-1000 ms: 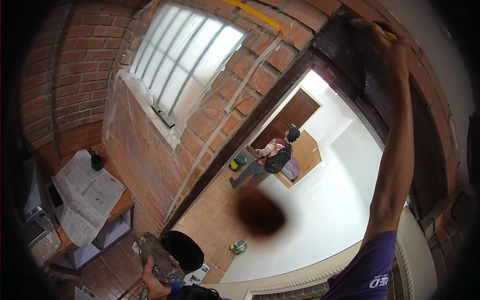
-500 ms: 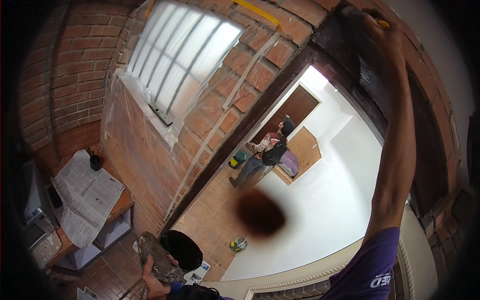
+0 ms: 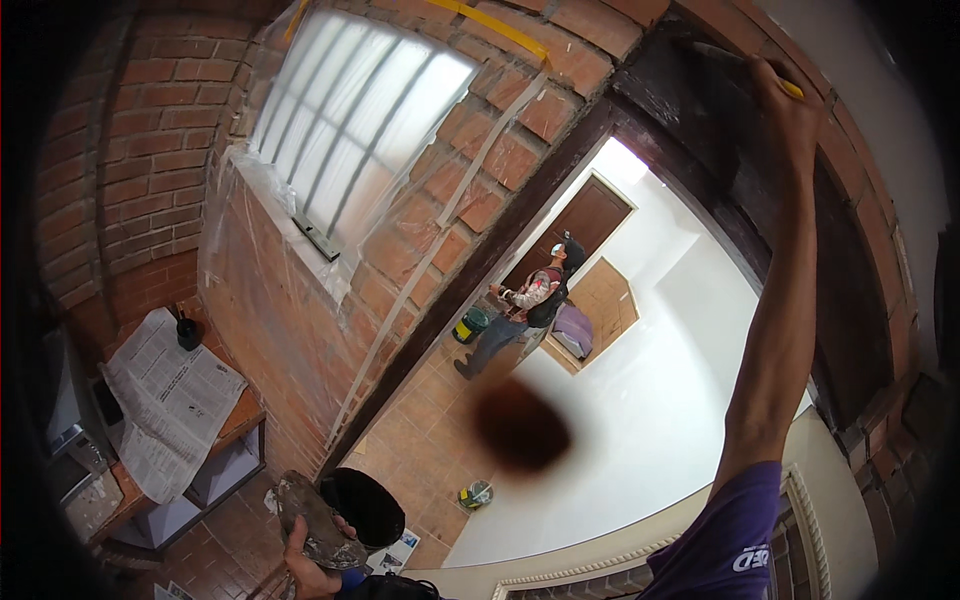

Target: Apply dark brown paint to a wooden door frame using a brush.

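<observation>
Brick wall (image 3: pixel 150 150) stands at the far left, and newspaper (image 3: pixel 172 400) lies to the left of the left hand (image 3: pixel 315 576). This hand's fingers are closed on a stained grey piece (image 3: pixel 308 515); a black container (image 3: pixel 368 508) is just right of them. Dark arched panel (image 3: pixel 675 85) is behind the right hand (image 3: pixel 785 105), whose fingers clamp a yellow-handled tool (image 3: pixel 793 90). Its blurred end points left from the fingers; I cannot tell contact. Compared with half a second ago, this hand is farther from the panel's left corner, so the work seems to proceed along the panel.
</observation>
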Demonstrator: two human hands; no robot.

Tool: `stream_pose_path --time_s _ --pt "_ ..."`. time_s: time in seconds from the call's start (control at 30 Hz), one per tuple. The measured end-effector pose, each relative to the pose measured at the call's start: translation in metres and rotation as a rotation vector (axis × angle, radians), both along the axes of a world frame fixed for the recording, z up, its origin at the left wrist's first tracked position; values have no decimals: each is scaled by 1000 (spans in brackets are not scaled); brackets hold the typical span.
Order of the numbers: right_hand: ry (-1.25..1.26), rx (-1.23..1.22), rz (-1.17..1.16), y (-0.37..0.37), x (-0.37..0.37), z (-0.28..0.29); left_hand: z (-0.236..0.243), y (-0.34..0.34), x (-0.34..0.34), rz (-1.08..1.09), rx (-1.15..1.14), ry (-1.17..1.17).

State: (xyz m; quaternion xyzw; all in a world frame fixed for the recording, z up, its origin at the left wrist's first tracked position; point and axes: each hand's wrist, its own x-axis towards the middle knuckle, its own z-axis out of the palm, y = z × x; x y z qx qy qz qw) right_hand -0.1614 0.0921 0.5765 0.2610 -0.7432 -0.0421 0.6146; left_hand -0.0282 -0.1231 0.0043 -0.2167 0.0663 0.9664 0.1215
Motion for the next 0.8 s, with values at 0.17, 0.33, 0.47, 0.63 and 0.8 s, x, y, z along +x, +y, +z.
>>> stream_pose_path --time_s 0.17,0.33,0.47,0.63,0.8 --pt "61 -102 138 11 -8 -10 -1 2 -3 -11 -61 -3" --pt "123 -23 118 16 -20 -5 2 4 -1 22 -83 49" --pt "140 -17 37 13 -31 -7 3 5 -1 31 -119 47" --pt "71 47 11 8 -45 -8 1 7 -2 12 -100 34" --pt "234 339 -75 26 -50 -6 3 8 -4 9 -52 -9"
